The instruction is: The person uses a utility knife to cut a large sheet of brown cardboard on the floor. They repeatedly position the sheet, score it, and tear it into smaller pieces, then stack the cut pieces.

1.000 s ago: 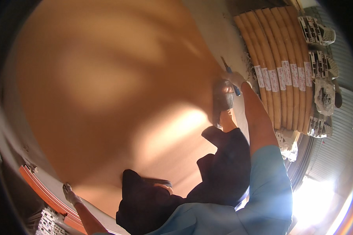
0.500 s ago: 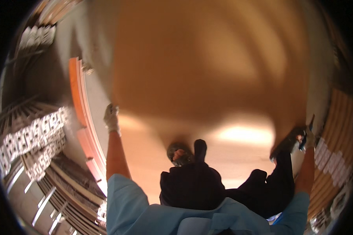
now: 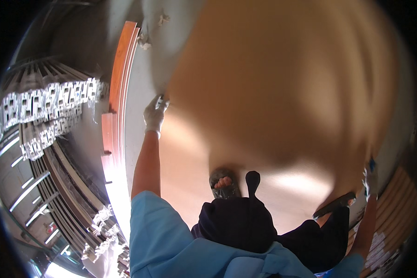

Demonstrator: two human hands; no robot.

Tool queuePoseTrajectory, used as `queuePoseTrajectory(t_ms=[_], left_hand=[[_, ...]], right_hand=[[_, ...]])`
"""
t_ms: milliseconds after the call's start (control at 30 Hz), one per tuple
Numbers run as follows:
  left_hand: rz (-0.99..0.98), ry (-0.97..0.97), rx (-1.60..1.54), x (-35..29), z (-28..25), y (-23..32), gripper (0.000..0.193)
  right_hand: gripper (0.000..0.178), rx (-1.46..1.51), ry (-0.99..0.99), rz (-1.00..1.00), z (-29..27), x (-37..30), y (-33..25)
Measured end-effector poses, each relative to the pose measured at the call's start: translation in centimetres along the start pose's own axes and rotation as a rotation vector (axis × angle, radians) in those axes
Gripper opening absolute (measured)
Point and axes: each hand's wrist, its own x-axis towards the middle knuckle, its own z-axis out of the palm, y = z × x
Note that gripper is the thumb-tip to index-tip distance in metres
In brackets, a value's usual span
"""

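Note:
A large smooth brown sheet point(image 3: 264, 92), perhaps cardboard, spreads out in front of me and under my feet. On its left edge my left hand point(image 3: 156, 113), in a white glove, is closed with the fingers bent round the border. Far to the right, my right hand point(image 3: 370, 181), gloved too, is beside the sheet's right edge. It is closed round a small blue tool point(image 3: 372, 164), most of which is hidden. My sandalled left foot point(image 3: 222, 182) rests on the sheet, and the right sandal point(image 3: 336, 205) is near its right edge.
Long orange-red profiles point(image 3: 118, 78) lie on the floor along the left side. Beyond them are stacked white-ended profiles point(image 3: 51, 99) and racks of long bars point(image 3: 74, 180). Brown ridged lengths point(image 3: 396, 204) lie close to my right arm.
My view has shifted, and the sheet's left edge now slants to the right at the far end. My left hand stays on that edge. The right hand has moved away from the right sandal.

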Motion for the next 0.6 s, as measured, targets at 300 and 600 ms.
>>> queuePoseTrajectory(t_ms=[300, 600], left_hand=[[0.118, 0.026, -0.09, -1.3, -0.8, -0.6, 0.052], [0.122, 0.01, -0.092, -2.5, -1.4, 0.5, 0.063]], right_hand=[[0.048, 0.289, 0.252, -1.151, 1.6, 8.6, -52.3], [0.052, 0.4, -0.4, -0.837, -0.4, 5.5, -71.7]])
